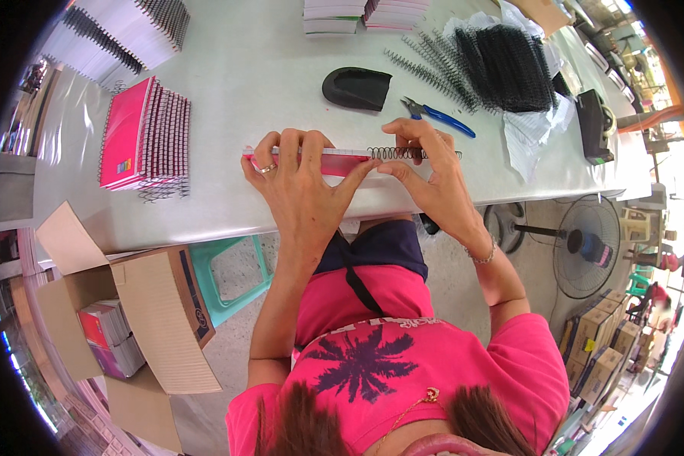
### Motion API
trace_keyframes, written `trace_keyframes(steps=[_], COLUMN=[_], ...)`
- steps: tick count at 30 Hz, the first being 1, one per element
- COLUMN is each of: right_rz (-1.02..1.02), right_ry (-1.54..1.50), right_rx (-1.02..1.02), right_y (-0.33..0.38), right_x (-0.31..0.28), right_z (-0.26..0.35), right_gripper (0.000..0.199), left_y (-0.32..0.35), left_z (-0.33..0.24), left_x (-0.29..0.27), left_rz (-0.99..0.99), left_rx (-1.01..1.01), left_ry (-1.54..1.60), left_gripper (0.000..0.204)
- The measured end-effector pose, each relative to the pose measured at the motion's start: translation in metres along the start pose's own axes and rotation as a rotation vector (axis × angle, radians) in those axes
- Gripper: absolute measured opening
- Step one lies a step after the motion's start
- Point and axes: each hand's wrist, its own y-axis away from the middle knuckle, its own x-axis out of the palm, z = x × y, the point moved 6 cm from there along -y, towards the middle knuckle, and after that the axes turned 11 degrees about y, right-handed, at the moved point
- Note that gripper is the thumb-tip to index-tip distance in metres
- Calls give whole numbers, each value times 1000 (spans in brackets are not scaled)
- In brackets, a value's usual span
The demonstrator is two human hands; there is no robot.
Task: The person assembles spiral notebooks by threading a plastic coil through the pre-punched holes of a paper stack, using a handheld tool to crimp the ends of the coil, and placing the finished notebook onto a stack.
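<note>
A pink-covered notebook [345, 165] stands on edge at the table's near side, its white page edge facing up. My left hand [300, 171] is closed over it, fingers on the far side and thumb along the near side. At the notebook's right end, a black spiral binding coil [391, 153] runs along the edge and sticks out to the right. My right hand [433, 169] pinches this coil between thumb and fingers, the thumb tip close to my left thumb. How far the coil is threaded into the holes is partly hidden by my fingers.
Beyond my hands lie a black curved holder [357, 88] and blue-handled cutters [448, 120]. Many black coils [505, 68] are heaped at the back right. Coil-bound pink notebooks [133, 133] are stacked at left. An open cardboard box [159, 319] and a fan [585, 247] stand below the table.
</note>
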Motion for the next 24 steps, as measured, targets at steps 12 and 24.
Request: trace_keyframes(steps=[12, 24], right_rz=[-18, 12], right_ry=[267, 321], right_rx=[-182, -245], right_y=[-6, -11], right_x=[7, 9], right_z=[15, 21], right_gripper=[11, 12], left_y=[1, 8], left_z=[-1, 17], left_x=[-7, -27], left_rz=[93, -226], left_rx=[-53, -144], left_ry=[17, 444], left_gripper=[35, 52])
